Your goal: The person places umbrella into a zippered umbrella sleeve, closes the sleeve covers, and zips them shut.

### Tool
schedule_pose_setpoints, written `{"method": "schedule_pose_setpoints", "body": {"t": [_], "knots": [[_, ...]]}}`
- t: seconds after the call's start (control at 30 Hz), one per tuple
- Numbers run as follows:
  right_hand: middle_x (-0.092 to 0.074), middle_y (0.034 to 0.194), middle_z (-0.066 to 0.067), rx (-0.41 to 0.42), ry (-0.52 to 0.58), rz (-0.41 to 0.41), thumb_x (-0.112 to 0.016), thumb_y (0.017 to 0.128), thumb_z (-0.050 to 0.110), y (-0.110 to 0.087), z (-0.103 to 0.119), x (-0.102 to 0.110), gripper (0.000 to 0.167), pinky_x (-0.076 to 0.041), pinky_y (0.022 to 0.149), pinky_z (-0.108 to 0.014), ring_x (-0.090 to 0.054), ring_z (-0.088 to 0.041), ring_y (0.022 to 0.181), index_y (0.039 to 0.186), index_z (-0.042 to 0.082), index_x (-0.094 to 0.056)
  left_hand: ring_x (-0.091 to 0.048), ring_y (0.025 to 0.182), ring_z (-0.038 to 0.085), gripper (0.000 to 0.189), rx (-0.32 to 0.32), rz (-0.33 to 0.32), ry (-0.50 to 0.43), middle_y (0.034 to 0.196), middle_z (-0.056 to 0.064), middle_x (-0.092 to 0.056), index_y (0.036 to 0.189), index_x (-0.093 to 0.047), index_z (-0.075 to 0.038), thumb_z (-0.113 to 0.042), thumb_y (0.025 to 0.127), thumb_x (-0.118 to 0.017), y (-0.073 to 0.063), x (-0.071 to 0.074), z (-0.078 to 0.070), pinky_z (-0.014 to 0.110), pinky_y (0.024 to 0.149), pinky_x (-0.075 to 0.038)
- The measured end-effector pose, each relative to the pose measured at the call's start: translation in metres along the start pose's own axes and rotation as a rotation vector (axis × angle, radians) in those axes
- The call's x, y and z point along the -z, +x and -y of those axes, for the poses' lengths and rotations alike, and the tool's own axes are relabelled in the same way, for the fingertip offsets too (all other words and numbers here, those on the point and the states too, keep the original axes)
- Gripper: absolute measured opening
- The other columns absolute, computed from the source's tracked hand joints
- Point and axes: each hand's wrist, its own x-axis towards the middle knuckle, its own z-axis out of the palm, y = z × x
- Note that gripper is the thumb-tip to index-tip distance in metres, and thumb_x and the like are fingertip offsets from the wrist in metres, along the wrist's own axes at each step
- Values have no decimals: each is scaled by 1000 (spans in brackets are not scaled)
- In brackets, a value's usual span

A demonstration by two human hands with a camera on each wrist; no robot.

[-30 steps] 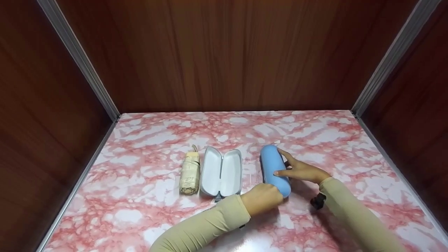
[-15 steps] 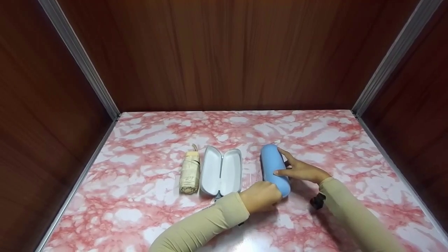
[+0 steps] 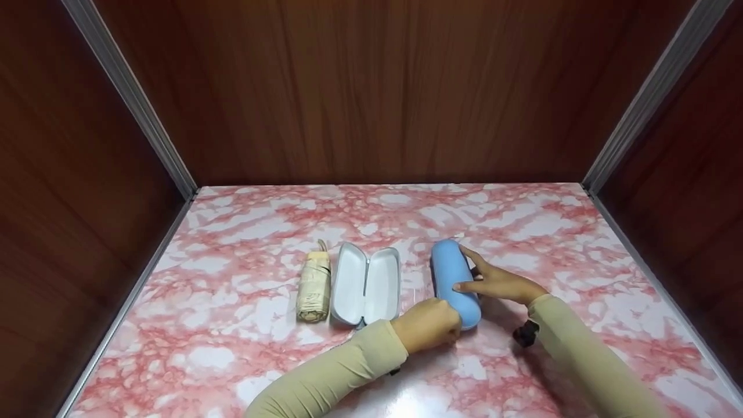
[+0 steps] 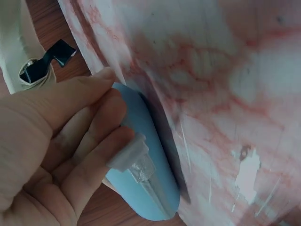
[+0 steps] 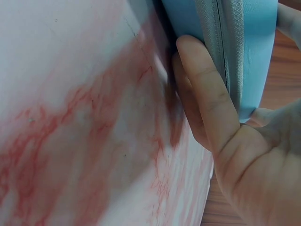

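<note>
Blue case [image 3: 448, 264]: on the table [image 3: 522, 226], right of centre, lying long-ways from front to back, near end angled a little to the right. Rounded ends.

Grey zip [image 5: 219, 37]: woven tape with a dark seam, along the side of the blue case; best seen from the right wrist.

Right hand [image 3: 504, 283]: grasping the blue case from its right side. Thumb on top, a finger reaching toward the far end. From the right wrist, two fingers lie low along the side, close to the tabletop.

Left hand [image 3: 428, 325]: at the near end of the blue case, fingers curled, thumb tip close to the forefinger.

Pale tab [image 4: 134, 157]: small, cloth-like, at the zip end, right by the left fingertips. Pinched or only touched: cannot tell.

Open case [image 3: 351, 284]: white lining, grey outside, halves spread; a gap from the blue case.

Umbrella [image 3: 314, 288]: cream, folded, loop at far end; just left of the open case.

Sleeves [image 3: 586, 354]: khaki. Black clip [image 3: 526, 334] by the right wrist.

Walls [image 3: 342, 93]: dark wood grain, metal strips [image 3: 136, 98] at the corners.

Tabletop: pink-and-white marbling.
</note>
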Motion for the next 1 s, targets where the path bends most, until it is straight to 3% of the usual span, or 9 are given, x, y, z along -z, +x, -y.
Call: {"method": "schedule_pose_setpoints", "body": {"t": [0.2,0.37,0.57,1.0], "knots": [[-37,141,-27,-3,17,6,-75,89,43,-1,0,0,105,-48,96,-44,-44,-37,128,162,29,1,-68,72,9,3,46,32,-75,77,-9,-73,79,-81,-19,-18,79,-84,-2,1,6,17,68,-52],[-36,142,-28,-9,15,9,-75,89,43,-1,1,0,106,-49,96,-45,-45,-38,129,162,29,1,-68,71,9,5,58,21,-52,75,-9,-73,77,-80,-18,-15,78,-84,-4,2,12,18,67,-52],[-35,143,-28,-13,16,12,-75,89,44,0,1,-1,106,-48,97,-47,-44,-39,129,162,30,1,-68,72,11,6,117,2,-18,76,-9,-72,78,-79,-18,-13,78,-84,-8,3,20,22,68,-53],[-38,140,-27,-9,-9,0,-75,88,46,0,-1,0,106,-43,101,-50,-43,-39,130,162,30,0,-68,70,15,6,173,-5,-50,75,-4,-72,78,-77,-15,-11,79,-81,-6,5,26,24,65,-54]]}}
